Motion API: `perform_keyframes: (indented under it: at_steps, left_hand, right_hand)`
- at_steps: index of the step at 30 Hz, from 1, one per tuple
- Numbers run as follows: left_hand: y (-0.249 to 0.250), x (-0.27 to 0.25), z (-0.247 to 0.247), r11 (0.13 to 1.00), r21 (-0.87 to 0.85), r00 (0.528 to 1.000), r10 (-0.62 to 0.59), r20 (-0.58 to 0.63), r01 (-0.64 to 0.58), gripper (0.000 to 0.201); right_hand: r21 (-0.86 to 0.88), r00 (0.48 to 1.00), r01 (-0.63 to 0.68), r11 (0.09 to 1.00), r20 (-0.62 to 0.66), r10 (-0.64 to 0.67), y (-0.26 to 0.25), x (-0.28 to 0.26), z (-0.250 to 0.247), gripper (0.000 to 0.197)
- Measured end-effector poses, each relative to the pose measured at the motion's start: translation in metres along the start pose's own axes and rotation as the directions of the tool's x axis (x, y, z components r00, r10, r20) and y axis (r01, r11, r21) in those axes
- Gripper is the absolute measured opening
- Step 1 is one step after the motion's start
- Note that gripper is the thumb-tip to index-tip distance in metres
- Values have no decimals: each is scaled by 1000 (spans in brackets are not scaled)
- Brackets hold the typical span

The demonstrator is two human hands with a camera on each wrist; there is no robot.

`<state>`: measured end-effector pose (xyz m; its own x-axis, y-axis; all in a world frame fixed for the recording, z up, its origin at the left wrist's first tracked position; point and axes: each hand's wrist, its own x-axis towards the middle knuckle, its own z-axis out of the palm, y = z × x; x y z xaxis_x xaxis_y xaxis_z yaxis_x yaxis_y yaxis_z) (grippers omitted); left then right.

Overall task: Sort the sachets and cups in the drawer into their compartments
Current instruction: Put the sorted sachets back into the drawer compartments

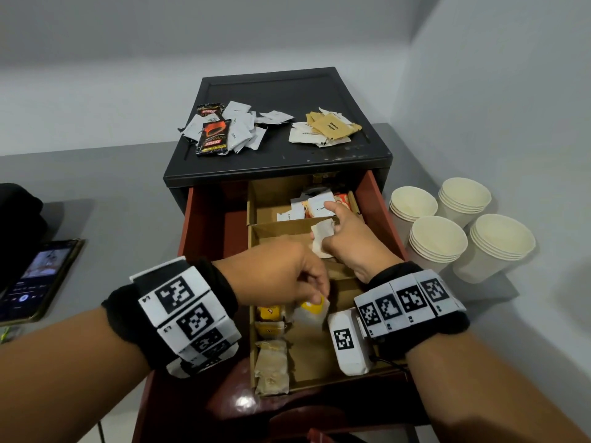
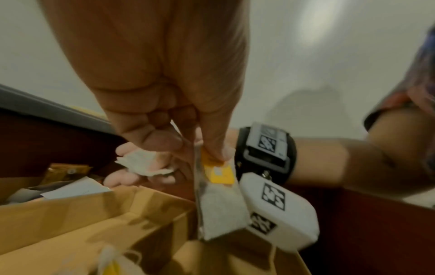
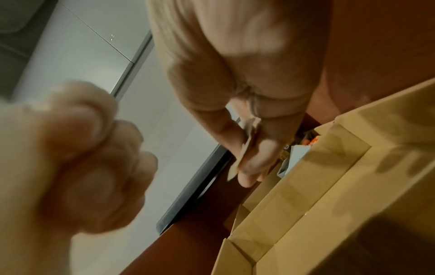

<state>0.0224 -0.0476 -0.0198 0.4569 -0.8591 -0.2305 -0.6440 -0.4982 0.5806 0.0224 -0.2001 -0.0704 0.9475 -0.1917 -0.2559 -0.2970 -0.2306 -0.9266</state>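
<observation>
The drawer [image 1: 374,199] stands pulled out of the black cabinet [image 1: 278,87], and inside it a cardboard divider [image 1: 287,226] makes several compartments. Everything below is placed against that drawer.

The left hand [image 1: 281,273] hangs over the drawer's near compartment, thumb and fingers pinched on the yellow tag end of a tea bag [image 2: 221,201], so the bag dangles clear and can be lowered straight down. More tea bags [image 1: 271,362] already lie along the left edge of that compartment, which suggests this is their slot.

The right hand [image 1: 348,241] reaches over the drawer's middle compartment. Its fingers curl round a pale sachet [image 1: 323,235], while the forefinger [image 1: 332,207] points out toward the far compartment, where white sachets [image 1: 319,204] and an orange one are still mixed. Likely it is picking through that pile for the next piece while keeping hold of the first.

On top of the cabinet, behind the drawer, sachets lie in two heaps: white ones with black coffee packs [image 1: 212,135], and brown sugar sachets [image 1: 332,126] with white. They seem set out there by kind, waiting for a slot. To the drawer's right, four stacks of paper cups [image 1: 438,238] stand on the table, not yet in the drawer. A phone [image 1: 38,279] lies well to its left.

The sorting looks only partly done.
</observation>
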Motion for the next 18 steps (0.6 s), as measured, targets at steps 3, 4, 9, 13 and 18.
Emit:
perform_keyframes:
  at_steps: [3,4,9,13,18]
  left_hand:
    - [-1,2,10,990,138,986,13,167,-36,22]
    - [-3,3,13,985,166,979,4,202,-38,26]
    - [-11,7,21,948,317,944,-132,302,31,30]
    - [-12,9,25,928,368,929,-179,324,50,28]
    - [-12,11,23,927,367,924,-205,323,77,27]
  right_hand:
    - [18,1000,-15,1000,19,15,0,0,0,76]
    - [23,1000,-18,1000,25,18,0,0,0,75]
    - [8,1000,7,1000,27,-7,0,-2,-1,66]
    - [-27,999,25,999,25,-24,-1,-4,-3,59]
    - [-20,999,28,999,42,-27,-1,-4,-1,57]
